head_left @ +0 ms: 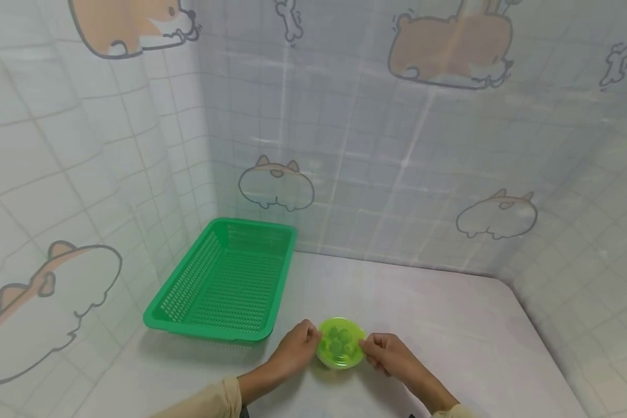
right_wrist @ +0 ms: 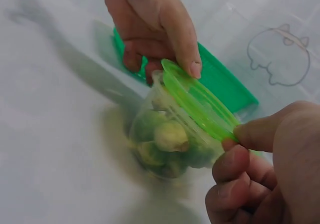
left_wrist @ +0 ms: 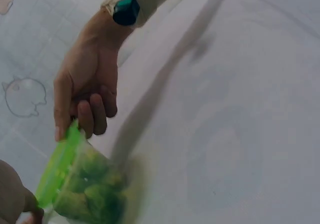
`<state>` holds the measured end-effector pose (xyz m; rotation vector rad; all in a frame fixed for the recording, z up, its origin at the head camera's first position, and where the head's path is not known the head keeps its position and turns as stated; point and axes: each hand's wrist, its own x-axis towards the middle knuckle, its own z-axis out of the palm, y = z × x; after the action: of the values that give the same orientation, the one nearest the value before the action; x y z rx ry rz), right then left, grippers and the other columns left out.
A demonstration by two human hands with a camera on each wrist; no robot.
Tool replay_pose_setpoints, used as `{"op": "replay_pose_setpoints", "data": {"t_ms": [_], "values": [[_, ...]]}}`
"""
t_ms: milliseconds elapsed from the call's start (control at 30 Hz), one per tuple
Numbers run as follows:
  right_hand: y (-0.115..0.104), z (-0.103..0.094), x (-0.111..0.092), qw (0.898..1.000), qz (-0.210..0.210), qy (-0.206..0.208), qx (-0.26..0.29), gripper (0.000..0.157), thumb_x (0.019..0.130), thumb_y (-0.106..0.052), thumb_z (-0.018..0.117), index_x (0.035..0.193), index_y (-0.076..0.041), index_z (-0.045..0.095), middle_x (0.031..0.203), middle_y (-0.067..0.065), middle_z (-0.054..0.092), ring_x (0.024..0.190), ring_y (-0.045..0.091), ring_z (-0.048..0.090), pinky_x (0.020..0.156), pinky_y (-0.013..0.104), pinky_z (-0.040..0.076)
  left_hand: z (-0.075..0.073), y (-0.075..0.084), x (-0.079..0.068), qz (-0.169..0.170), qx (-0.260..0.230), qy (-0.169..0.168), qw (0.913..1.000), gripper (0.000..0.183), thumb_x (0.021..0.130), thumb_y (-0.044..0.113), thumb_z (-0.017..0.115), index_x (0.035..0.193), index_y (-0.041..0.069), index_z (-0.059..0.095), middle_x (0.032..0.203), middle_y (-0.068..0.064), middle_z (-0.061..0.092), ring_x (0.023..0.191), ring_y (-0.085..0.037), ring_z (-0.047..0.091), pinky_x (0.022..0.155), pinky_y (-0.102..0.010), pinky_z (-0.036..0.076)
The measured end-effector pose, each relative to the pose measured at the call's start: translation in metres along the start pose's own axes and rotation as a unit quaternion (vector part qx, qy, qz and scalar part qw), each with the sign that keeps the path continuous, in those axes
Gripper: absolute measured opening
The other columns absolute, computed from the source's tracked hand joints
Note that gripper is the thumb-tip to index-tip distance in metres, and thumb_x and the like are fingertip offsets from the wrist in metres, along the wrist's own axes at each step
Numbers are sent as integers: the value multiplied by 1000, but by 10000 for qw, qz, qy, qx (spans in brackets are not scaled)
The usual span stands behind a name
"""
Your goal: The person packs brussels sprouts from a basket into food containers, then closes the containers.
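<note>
A clear plastic bowl (right_wrist: 137,134) holds several Brussels sprouts (right_wrist: 171,135), green and pale yellow. On its top is a translucent bright-green lid (right_wrist: 197,101); whether it is fully seated all round I cannot tell. My left hand (head_left: 295,348) pinches the lid's edge on the left, thumb on top and fingers curled beneath. Opposite it, my right hand (head_left: 392,355) grips the lid's right edge between thumb and curled index finger. In the left wrist view the right hand (left_wrist: 90,83) shows above the lid (left_wrist: 62,159), while the near left hand (left_wrist: 12,196) is partly cut off.
A green perforated plastic basket (head_left: 235,284) stands left and behind the bowl, with nothing seen in it. White table surface (head_left: 423,307) spreads to the right. Tile-patterned curtains (head_left: 376,162) with cartoon dogs hang at the back and sides.
</note>
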<state>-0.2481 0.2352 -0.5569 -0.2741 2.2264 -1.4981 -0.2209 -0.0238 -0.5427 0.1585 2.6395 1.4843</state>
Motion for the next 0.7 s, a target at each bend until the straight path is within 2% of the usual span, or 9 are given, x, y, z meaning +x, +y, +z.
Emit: {"op": "replay_pose_setpoints", "data": {"t_ms": [133, 233, 333, 467, 567, 700], "values": [[0, 4, 0, 9999, 83, 109, 55, 41, 99, -44, 61, 76, -12, 52, 61, -4, 50, 51, 9, 36, 44, 19, 28, 4, -11, 2, 63, -177, 136, 9997, 22, 104, 29, 55, 99, 8, 50, 81, -1, 49, 74, -16, 47, 57, -26, 39], [0, 7, -1, 9997, 161, 5, 179, 41, 100, -45, 59, 80, -10, 52, 64, -4, 49, 52, 10, 37, 45, 20, 29, 4, -17, 4, 138, -452, 147, 9988, 24, 104, 29, 56, 101, 7, 47, 76, -1, 49, 68, -14, 46, 53, -24, 38], [0, 9, 0, 9992, 238, -137, 306, 41, 101, -46, 56, 84, -10, 52, 67, -3, 49, 54, 11, 39, 46, 21, 30, 3, -20, 6, 37, -885, -68, 9960, 25, 105, 30, 54, 103, 7, 47, 72, -2, 53, 60, -12, 46, 48, -22, 37], [3, 12, 2, 9978, 271, -261, 541, 40, 102, -45, 54, 82, -11, 49, 68, -3, 48, 56, 12, 41, 46, 22, 30, 1, -21, 8, -327, -1528, -466, 9866, 26, 105, 32, 53, 103, 7, 46, 71, -5, 57, 50, -11, 45, 41, -21, 36], [6, 14, 6, 9957, 341, -301, 803, 37, 102, -42, 54, 80, -13, 48, 68, -3, 48, 58, 13, 42, 47, 22, 31, 0, -22, 9, -519, -1752, -716, 9806, 25, 106, 31, 51, 97, 7, 48, 70, -4, 55, 48, -10, 43, 37, -20, 34], [11, 16, 9, 9938, 418, -253, 1000, 36, 101, -43, 55, 80, -14, 49, 69, -4, 49, 59, 14, 44, 47, 23, 32, -1, -22, 10, -479, -1877, -956, 9764, 27, 107, 27, 47, 88, 9, 47, 68, 0, 49, 49, -9, 40, 37, -19, 33]]}}
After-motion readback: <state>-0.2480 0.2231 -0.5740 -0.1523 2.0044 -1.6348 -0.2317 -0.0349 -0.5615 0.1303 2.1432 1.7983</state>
